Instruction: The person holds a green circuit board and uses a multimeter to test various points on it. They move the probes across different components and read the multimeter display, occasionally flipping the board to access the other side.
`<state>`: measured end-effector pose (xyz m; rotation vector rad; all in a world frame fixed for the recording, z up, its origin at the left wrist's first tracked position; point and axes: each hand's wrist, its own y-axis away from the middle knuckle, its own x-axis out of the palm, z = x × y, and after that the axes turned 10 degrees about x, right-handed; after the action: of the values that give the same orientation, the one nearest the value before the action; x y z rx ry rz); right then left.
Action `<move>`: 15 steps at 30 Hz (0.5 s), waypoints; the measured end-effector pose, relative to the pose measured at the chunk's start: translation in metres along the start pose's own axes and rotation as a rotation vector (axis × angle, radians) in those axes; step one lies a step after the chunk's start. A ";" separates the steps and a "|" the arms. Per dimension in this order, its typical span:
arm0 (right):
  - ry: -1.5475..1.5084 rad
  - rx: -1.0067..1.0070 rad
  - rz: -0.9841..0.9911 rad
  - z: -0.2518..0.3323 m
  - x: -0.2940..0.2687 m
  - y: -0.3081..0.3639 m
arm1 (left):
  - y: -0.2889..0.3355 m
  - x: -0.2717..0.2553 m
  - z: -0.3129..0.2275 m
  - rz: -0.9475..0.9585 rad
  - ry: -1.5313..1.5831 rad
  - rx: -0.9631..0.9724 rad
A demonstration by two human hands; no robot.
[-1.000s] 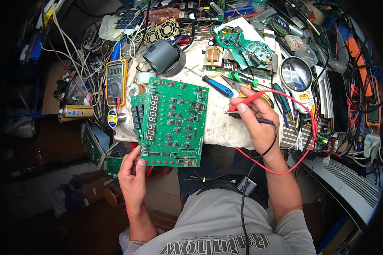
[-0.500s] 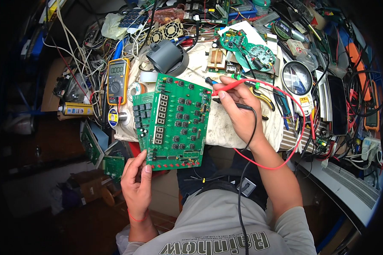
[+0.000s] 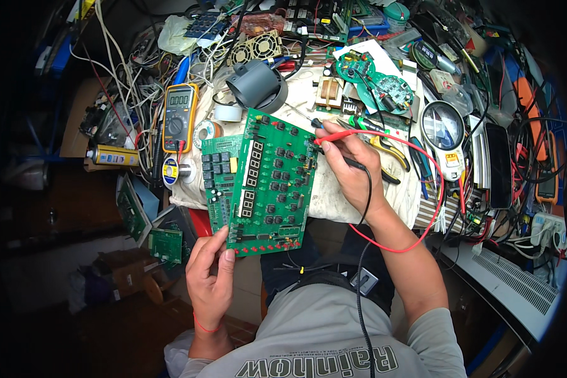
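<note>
My left hand (image 3: pixel 211 274) pinches the lower left corner of a green circuit board (image 3: pixel 290 217) with button switches, white digit displays and a row of red parts along its bottom edge. The board is tilted and overlaps a second green board (image 3: pixel 218 205) with dark relay-like blocks. In my right hand (image 3: pixel 358 173), closed, are a red test probe (image 3: pixel 335 135) and a black test probe (image 3: pixel 354 164). Their tips are at the first board's upper right edge; whether they touch it I cannot tell. A yellow multimeter (image 3: pixel 180 118) lies to the left, its display lit.
Behind the board stand a grey cylindrical part (image 3: pixel 253 84) and a solder spool (image 3: pixel 207 131). Yellow-handled pliers (image 3: pixel 394 154), a magnifier (image 3: pixel 442 124) and round green boards (image 3: pixel 387 91) lie to the right. Cables and electronic parts crowd the far bench. The red lead (image 3: pixel 416 244) loops over my right forearm.
The held board has swung slightly clockwise and right, baring more of the board beneath. Both probes stay by its upper right edge. The whole view has shifted a little.
</note>
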<state>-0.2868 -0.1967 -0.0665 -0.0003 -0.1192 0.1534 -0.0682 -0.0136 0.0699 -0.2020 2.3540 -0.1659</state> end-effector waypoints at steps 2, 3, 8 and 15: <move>0.013 -0.019 -0.001 -0.001 0.000 0.000 | 0.000 0.000 0.000 0.002 0.001 0.001; 0.020 -0.029 -0.003 -0.002 0.000 0.001 | 0.000 0.000 0.000 0.001 0.003 -0.001; 0.062 -0.076 0.005 -0.004 -0.001 0.002 | 0.000 0.000 -0.001 0.003 0.008 0.004; 0.049 -0.146 -0.046 -0.006 0.004 -0.001 | 0.000 0.000 -0.001 -0.001 0.015 0.011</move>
<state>-0.2820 -0.1973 -0.0719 -0.1465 -0.0816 0.0984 -0.0690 -0.0134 0.0706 -0.1971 2.3677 -0.1815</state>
